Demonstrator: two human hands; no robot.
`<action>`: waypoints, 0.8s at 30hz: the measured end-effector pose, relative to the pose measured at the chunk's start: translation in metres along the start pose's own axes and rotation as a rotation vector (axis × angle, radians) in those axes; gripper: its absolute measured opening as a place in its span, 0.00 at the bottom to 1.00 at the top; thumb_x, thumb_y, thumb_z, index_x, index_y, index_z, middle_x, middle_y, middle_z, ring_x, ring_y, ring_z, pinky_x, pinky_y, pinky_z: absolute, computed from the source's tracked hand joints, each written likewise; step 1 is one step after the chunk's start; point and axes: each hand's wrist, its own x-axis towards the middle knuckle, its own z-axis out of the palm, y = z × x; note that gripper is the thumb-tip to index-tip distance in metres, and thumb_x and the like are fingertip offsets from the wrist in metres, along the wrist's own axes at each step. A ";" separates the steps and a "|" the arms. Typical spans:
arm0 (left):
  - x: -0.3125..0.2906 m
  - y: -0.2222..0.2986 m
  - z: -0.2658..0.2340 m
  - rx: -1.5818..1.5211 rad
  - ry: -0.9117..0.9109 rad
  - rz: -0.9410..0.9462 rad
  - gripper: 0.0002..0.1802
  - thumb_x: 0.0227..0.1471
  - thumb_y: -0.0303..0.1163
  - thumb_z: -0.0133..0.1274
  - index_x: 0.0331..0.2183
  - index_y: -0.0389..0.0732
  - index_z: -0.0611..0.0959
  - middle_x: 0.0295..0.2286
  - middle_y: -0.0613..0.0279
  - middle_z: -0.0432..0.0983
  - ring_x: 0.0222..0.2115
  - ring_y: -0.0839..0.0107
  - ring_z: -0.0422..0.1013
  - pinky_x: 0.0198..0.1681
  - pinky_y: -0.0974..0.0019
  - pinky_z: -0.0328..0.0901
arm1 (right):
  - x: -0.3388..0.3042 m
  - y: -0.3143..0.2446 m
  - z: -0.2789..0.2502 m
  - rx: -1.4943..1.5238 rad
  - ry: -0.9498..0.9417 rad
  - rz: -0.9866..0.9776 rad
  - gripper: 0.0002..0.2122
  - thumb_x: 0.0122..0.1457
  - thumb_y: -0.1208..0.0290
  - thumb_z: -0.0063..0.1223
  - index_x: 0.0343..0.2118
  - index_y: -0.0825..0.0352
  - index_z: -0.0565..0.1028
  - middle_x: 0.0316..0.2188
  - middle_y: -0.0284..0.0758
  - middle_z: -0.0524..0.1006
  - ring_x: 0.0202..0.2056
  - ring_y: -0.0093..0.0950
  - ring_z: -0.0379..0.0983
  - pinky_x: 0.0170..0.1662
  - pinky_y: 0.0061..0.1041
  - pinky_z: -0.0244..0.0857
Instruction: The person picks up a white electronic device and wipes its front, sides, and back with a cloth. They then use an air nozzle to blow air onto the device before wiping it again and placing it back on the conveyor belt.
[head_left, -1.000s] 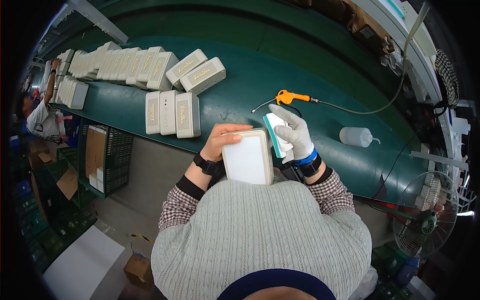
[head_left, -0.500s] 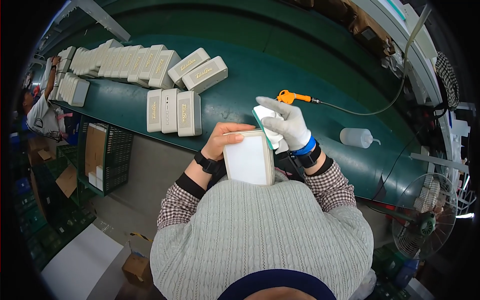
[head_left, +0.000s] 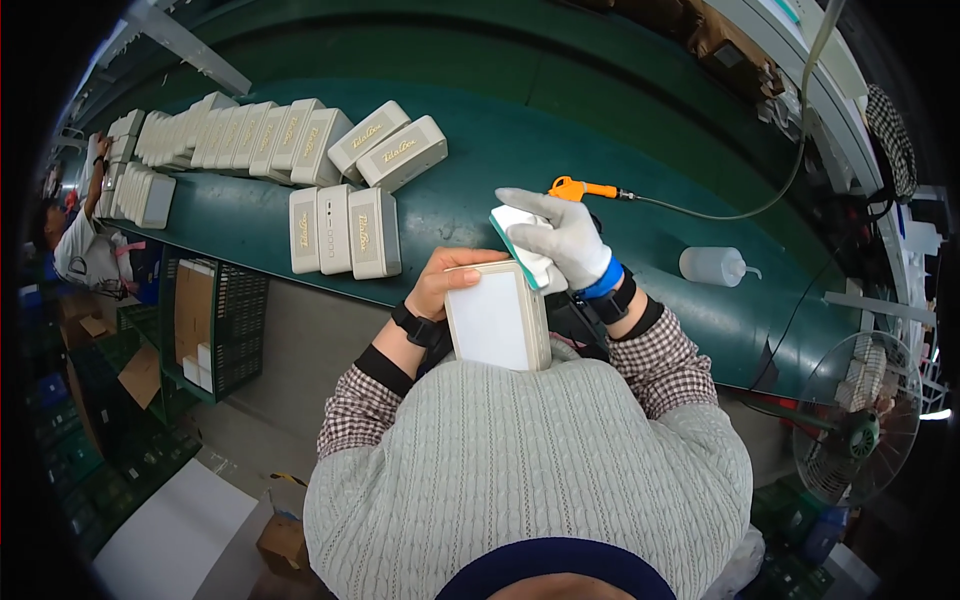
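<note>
Beige boxes stand side by side on the green bench, likely to save room. Bare left hand grips the held box by its upper left corner, thumb on the panel; its lower edge meets the sweater, seemingly for bracing. Teal-edged white pad sits at the upper right corner; contact hard to confirm. Gloved right hand pinches it, one finger outstretched, probably for control. Orange air gun lies beyond, squeeze bottle farther right.

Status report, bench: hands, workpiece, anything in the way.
Bare left hand gripping cream box. Gloved right hand holding white-and-teal pad at box's upper right edge; contact unclear. Orange hose gun beyond right hand, apart from box.
</note>
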 end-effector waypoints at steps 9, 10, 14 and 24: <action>0.006 -0.017 -0.018 -0.091 -0.021 0.000 0.30 0.44 0.37 0.56 0.47 0.26 0.75 0.39 0.45 0.77 0.37 0.63 0.76 0.42 0.66 0.70 | 0.009 0.023 -0.013 0.327 0.115 0.003 0.27 0.53 0.74 0.56 0.57 0.74 0.63 0.41 0.36 0.75 0.37 0.21 0.74 0.41 0.18 0.68; 0.007 -0.017 -0.018 -0.095 -0.021 -0.005 0.30 0.44 0.37 0.56 0.47 0.26 0.75 0.39 0.46 0.77 0.37 0.63 0.76 0.42 0.66 0.70 | 0.007 0.025 -0.015 0.332 0.127 -0.005 0.28 0.54 0.74 0.56 0.57 0.74 0.62 0.41 0.36 0.75 0.37 0.21 0.74 0.41 0.18 0.68; 0.009 -0.016 -0.020 -0.091 -0.018 -0.009 0.31 0.44 0.38 0.55 0.47 0.26 0.75 0.39 0.46 0.78 0.36 0.63 0.76 0.42 0.67 0.70 | -0.003 0.028 -0.012 0.306 0.113 0.015 0.28 0.52 0.75 0.56 0.57 0.74 0.63 0.41 0.36 0.75 0.38 0.21 0.73 0.42 0.18 0.67; 0.010 -0.015 -0.018 -0.099 -0.023 -0.031 0.31 0.44 0.38 0.55 0.47 0.25 0.75 0.39 0.45 0.77 0.37 0.63 0.76 0.43 0.66 0.70 | -0.015 0.027 -0.005 0.145 0.072 -0.026 0.26 0.49 0.78 0.59 0.54 0.73 0.68 0.41 0.35 0.75 0.39 0.21 0.72 0.44 0.18 0.66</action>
